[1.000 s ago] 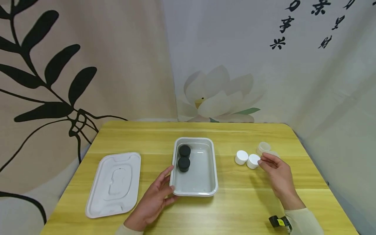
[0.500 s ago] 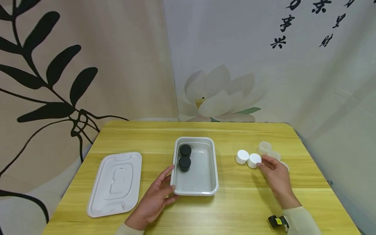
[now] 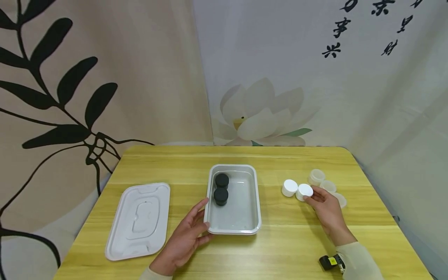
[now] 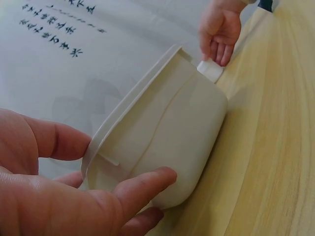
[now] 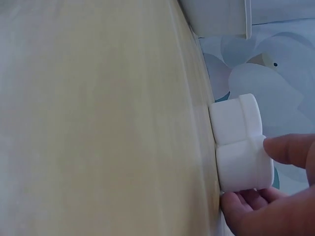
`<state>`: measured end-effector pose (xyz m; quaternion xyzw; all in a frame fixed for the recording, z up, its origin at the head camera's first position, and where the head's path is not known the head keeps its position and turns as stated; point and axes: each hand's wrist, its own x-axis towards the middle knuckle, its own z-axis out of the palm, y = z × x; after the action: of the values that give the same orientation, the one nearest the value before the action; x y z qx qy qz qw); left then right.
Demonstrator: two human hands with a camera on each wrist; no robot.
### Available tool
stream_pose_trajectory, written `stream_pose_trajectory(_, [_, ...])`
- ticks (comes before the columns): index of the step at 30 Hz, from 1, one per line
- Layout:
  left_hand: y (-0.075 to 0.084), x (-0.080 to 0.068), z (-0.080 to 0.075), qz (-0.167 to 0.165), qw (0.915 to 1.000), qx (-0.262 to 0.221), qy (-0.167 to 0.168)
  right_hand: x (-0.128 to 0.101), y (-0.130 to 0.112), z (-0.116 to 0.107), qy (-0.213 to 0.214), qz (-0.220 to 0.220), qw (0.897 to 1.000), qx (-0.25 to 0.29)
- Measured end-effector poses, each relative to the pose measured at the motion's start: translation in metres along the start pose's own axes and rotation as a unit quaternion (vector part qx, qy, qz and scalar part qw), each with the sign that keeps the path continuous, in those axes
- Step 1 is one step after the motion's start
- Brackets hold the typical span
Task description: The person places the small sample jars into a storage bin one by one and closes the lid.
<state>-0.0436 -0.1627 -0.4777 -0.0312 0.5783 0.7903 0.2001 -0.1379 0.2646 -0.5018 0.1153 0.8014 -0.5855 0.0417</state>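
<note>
My left hand (image 3: 183, 237) rests against the left wall of a pale grey rectangular plastic box (image 3: 243, 223), one fingertip at its rim, the fingers fairly straight. Two small round black-topped jars (image 3: 221, 195) stand along the box's left side. On the right, my right hand (image 3: 328, 212) pinches a small white screw-cap jar (image 3: 304, 191): one finger lies on the cap and the others are at its side, as the right wrist view shows. A second white jar (image 3: 289, 187) stands touching it. Both jars sit at the table surface.
Three translucent round jars (image 3: 316, 177) stand just behind and beside my right hand. A white rectangular lid (image 3: 139, 221) lies flat on the wooden table (image 3: 280, 256) to the left. A printed curtain (image 3: 168, 77) hangs behind the table's back edge.
My right hand has shifted slightly, its fingers now closer around the nearer white jar, and the translucent jars show more fully. The left hand keeps its place on the box.
</note>
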Motion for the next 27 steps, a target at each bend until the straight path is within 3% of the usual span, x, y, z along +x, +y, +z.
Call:
stream_pose_trajectory(12, [0.000,0.000,0.001,-0.001,1.0000,0.001,0.003,-0.006,-0.007,-0.004,0.023,-0.008,1.000,0.011])
stream_pose_trajectory(18, [0.002,-0.001,0.000,-0.002,1.0000,0.001,0.006,-0.012,-0.025,-0.012,0.046,-0.038,0.998,0.020])
stream_pose_trajectory(27, [0.001,-0.001,0.000,0.001,1.0000,0.002,0.000,-0.018,-0.058,-0.006,0.022,-0.072,0.996,0.036])
